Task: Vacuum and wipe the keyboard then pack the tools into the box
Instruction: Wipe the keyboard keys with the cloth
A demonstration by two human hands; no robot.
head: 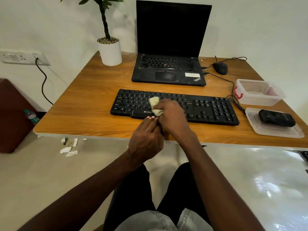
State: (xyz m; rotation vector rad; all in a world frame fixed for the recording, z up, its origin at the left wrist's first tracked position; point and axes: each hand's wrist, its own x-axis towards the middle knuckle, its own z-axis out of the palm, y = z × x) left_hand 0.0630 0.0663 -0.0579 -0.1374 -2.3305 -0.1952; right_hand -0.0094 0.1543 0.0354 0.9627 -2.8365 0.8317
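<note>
A black keyboard [208, 107] lies across the middle of the wooden table [86, 104]. My right hand [173, 117] grips a pale yellow cloth [154, 103] and holds it on the keys left of centre. My left hand [146, 137] lies at the keyboard's front edge with straight fingers touching it. A clear plastic box [260, 92] with a red latch stands at the right. In front of it a small black vacuum [276, 117] lies on the box's clear lid [273, 130].
An open black laptop [170, 64] stands behind the keyboard, a black mouse [220, 67] to its right, with cables running toward the box. A potted plant [110, 50] stands at the back left corner. Paper scraps [69, 147] lie on the floor below the table's left edge.
</note>
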